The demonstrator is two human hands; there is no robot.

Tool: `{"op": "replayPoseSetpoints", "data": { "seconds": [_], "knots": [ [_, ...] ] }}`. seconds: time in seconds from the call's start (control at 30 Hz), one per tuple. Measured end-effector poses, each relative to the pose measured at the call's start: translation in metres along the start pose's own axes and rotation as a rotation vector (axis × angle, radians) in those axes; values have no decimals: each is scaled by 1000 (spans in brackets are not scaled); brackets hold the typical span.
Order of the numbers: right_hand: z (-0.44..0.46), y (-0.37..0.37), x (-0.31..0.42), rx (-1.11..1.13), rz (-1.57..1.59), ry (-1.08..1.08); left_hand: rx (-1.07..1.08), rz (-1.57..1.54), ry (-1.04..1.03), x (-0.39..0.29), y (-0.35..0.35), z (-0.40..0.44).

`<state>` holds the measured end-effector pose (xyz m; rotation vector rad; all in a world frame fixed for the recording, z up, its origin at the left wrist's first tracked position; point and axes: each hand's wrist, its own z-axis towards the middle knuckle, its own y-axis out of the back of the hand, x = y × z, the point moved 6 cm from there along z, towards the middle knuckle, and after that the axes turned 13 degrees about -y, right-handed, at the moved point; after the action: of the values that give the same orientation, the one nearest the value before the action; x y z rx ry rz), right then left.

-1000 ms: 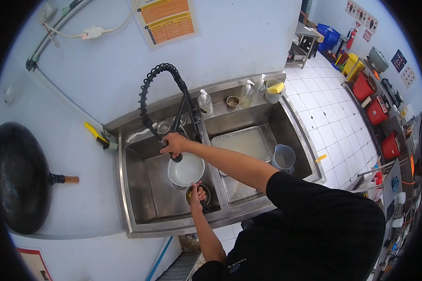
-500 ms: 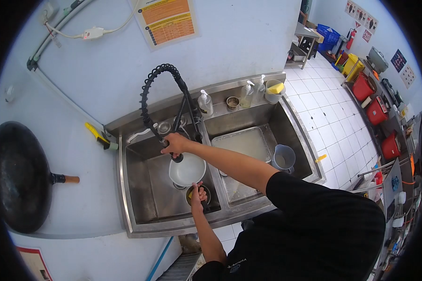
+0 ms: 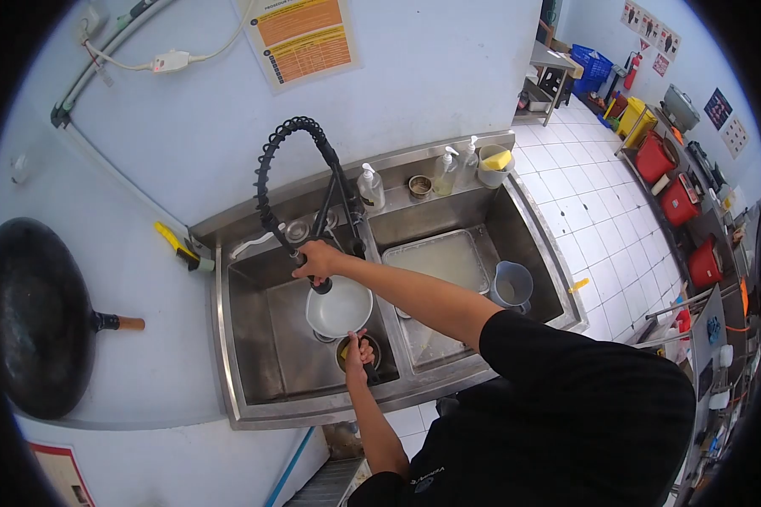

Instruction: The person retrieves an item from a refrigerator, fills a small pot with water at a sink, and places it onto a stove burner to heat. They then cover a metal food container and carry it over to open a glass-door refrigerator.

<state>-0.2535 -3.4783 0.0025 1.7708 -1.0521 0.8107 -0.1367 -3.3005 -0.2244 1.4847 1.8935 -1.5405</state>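
Note:
Over the left sink basin (image 3: 271,355), my right hand (image 3: 317,260) is closed around the spray head (image 3: 321,286) of a black spring-hose faucet (image 3: 262,169). Directly below it is a round, pale-inside saucepan (image 3: 338,311), tilted slightly. My left hand (image 3: 359,348) is wrapped around the pan's dark handle (image 3: 370,372), whose end shows beneath the fist. A small yellow piece (image 3: 344,351) shows beside my left fingers; whether I hold it, I cannot tell. Whether water is running is not clear.
In the right basin are a metal tray (image 3: 435,253) with cloudy liquid and a clear plastic jug (image 3: 511,286). Pump bottles (image 3: 370,188) and a tub with a yellow sponge (image 3: 498,160) line the back ledge. Left of the sink are a yellow brush (image 3: 176,245) and a large wok (image 3: 42,321).

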Motion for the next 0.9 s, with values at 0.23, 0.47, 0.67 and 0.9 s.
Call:
{"op": "replayPoseSetpoints", "data": {
  "seconds": [0.23, 0.47, 0.67, 0.9],
  "knots": [
    [-1, 1, -1, 0, -1, 2, 1, -9, -11, -1, -3, -3],
    [4, -1, -4, -35, -14, 29, 13, -27, -5, 4, 0, -3],
    [3, -2, -6, -16, -14, -18, 5, -56, 32, 8, 1, -3],
    [-4, 1, -1, -19, -3, -4, -4, -58, 28, 10, 0, -5]
  ]
}}
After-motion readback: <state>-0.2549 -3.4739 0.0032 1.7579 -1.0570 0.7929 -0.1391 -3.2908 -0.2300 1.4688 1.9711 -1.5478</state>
